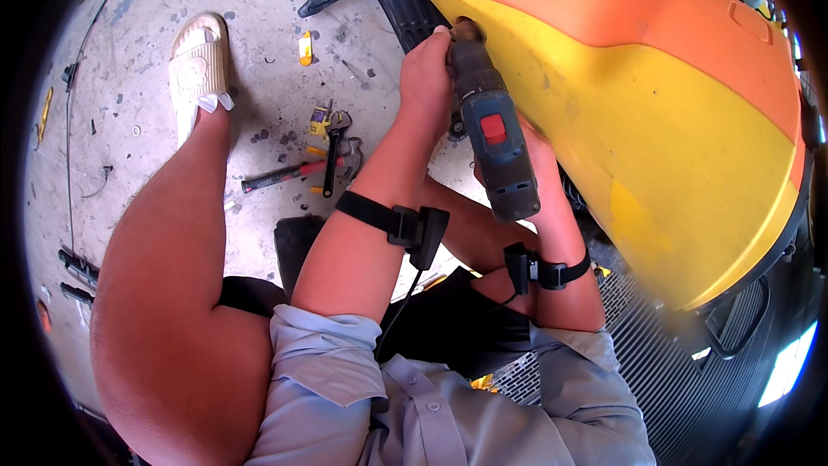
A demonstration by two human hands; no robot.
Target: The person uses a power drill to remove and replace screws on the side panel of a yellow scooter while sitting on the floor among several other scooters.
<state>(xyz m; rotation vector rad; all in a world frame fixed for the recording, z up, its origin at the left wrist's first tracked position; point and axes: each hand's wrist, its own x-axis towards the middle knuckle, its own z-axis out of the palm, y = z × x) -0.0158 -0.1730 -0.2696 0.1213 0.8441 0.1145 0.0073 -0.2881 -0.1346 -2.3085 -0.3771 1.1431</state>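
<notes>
A dark grey power drill (502, 151) with a red switch on top points away from me, its front end against the lower edge of a yellow and orange body panel (595, 86). My right hand (542, 158) is closed around the drill from the right; the tool's body hides most of its fingers. At the drill's front end, my left hand (424, 78) presses in from the left, closed, thumb along the nose. What its hidden fingers touch underneath does not show. The bit and whatever it meets are also out of sight.
On the concrete floor to the left lie a red-handled hammer (289, 174), an adjustable wrench (333, 151) and a small yellow item (305, 48). A black slatted frame part (401, 4) juts from the panel. A ribbed dark mat (664, 380) spreads at lower right.
</notes>
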